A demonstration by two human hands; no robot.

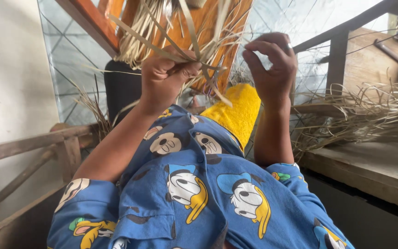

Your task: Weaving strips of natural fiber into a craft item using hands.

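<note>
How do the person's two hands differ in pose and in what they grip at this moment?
The left hand is closed in a fist around a thick bundle of straw strips, while the right hand is half open, fingers curled, pinching only thin strands. The left hand sits lower and nearer the yellow cloth; the right hand is raised a little higher. Both are bare, held up in front of the blue cartoon-print shirt, working the same straw.
</note>
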